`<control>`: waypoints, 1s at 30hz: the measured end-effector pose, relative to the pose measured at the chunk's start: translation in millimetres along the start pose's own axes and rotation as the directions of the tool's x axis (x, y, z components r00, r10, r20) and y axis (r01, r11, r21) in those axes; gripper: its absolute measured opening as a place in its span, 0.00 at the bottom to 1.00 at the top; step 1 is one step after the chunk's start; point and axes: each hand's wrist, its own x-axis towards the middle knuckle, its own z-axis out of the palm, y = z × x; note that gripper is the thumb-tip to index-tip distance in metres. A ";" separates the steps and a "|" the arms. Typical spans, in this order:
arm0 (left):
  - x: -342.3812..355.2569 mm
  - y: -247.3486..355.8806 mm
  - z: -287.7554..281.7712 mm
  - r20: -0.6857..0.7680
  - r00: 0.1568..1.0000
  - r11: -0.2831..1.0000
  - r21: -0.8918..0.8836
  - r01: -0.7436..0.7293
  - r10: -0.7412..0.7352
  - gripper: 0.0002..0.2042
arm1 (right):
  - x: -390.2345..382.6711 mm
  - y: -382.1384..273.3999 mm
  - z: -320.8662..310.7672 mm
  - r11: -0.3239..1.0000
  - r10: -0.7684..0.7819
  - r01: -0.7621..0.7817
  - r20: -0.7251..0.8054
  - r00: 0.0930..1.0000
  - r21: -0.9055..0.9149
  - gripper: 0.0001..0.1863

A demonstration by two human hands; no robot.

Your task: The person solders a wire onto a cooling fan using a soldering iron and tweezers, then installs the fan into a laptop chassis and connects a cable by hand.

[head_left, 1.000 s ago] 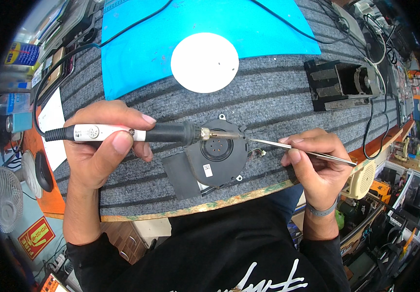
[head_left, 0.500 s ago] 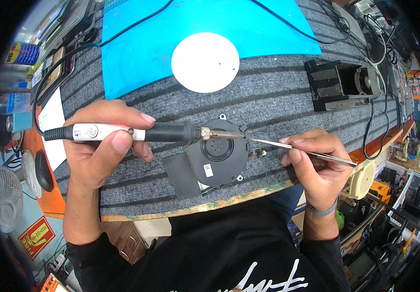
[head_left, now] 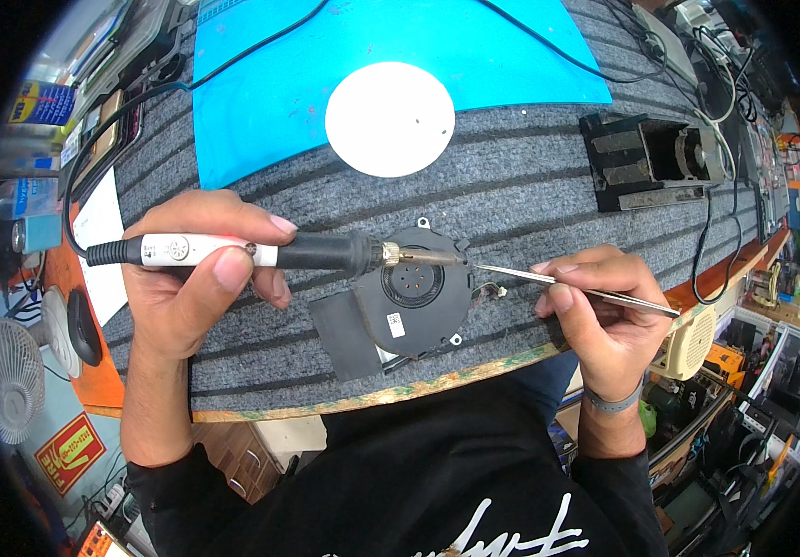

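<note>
A black round laptop cooling fan lies on the grey striped mat near the table's front edge. My left hand grips a soldering iron with a white and black handle; its tip reaches the fan's upper right rim. My right hand holds thin metal tweezers, whose points meet the iron's tip at the fan's right edge. A short bundle of thin wires sticks out of the fan beside my right hand.
A white round disc rests on a blue mat behind the fan. A black metal block device sits at the right with cables. A small white fan and clutter stand at the left.
</note>
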 end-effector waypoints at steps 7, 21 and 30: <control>-0.1 -0.3 -0.9 -0.006 1.000 1.000 -0.022 -0.002 0.002 0.13 | 0.0 0.1 -0.2 1.000 0.004 -0.003 -0.009 1.000 0.016 0.07; 0.1 -1.3 -1.0 0.002 1.000 1.000 -0.020 0.001 -0.001 0.13 | 0.0 0.5 -0.9 1.000 -0.002 0.002 0.003 1.000 0.014 0.07; -0.1 -1.7 -0.1 -0.021 1.000 1.000 -0.010 -0.001 0.001 0.13 | -0.4 -0.2 0.0 1.000 0.006 -0.006 -0.007 1.000 0.015 0.07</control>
